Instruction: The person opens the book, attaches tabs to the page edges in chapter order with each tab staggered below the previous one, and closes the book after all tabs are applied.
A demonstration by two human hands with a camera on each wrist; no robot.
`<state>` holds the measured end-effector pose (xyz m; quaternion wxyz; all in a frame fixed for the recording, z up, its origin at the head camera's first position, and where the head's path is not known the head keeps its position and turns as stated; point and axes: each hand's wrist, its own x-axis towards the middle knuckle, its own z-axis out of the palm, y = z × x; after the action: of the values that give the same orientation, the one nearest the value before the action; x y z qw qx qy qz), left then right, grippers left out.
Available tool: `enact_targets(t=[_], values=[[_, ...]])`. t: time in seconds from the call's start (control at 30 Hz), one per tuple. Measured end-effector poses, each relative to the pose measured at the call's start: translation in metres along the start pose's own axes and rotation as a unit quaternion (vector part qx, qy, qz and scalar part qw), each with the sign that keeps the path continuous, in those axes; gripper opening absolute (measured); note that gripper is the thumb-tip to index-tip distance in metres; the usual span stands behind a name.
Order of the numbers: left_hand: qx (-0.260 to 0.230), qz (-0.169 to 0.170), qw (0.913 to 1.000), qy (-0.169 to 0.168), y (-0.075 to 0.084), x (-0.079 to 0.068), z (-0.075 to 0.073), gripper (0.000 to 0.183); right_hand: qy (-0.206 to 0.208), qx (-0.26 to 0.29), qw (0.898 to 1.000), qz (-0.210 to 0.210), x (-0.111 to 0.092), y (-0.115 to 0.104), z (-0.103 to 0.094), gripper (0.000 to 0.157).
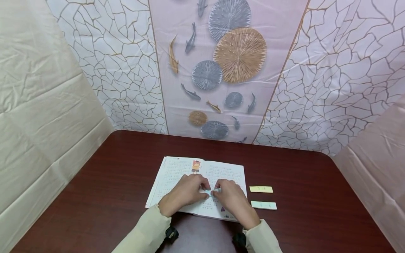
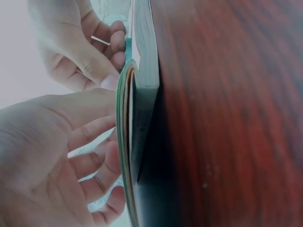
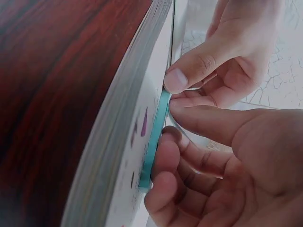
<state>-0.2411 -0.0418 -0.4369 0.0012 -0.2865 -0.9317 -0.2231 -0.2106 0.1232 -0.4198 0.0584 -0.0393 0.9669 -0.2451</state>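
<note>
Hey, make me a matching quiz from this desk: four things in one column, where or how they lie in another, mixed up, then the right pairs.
Things
1. Book
2. Yellow pad
3. Pale green pad
4. Blue-green pad

Places and states
A. Right of the book, the nearer of two
B. At the fingertips of the left hand and right hand
C. Lying open
D. Right of the book, the farther of two

Pairs: 1-C, 2-D, 3-A, 4-B

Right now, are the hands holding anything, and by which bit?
Yes, a blue-green sticky-note pad: the left hand holds its left end, the right hand the part further right.
</note>
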Motion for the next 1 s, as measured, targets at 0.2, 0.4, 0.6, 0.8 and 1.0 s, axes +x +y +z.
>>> enact_targets(t=[0.2,0.4,0.6,0.8,1.0], values=[[-0.006,-0.003,0.9999,-0.015,0.002,0.000,-0.002,0.018,0.017,-0.006,1.000,-0.018,-0.002,0.003,0.000,0.017],[0.001,-0.003,0.9998,-0.021,0.003,0.000,-0.003,0.022,-0.003,0.008,1.000,-0.029,-0.003,0.003,-0.005,0.017],[-0.003,0.003,0.9998,-0.021,0.000,-0.002,-0.003,0.024,-0.026,0.029,0.998,-0.043,-0.001,0.005,-0.009,0.017],[-0.018,-0.001,0.9995,-0.027,-0.003,-0.002,-0.002,0.021,-0.063,0.099,0.993,-0.035,0.002,0.015,-0.018,0.016],[-0.057,-0.013,0.9978,-0.031,-0.004,0.000,-0.001,0.017,-0.034,0.102,0.994,-0.005,0.005,0.033,-0.038,0.011]])
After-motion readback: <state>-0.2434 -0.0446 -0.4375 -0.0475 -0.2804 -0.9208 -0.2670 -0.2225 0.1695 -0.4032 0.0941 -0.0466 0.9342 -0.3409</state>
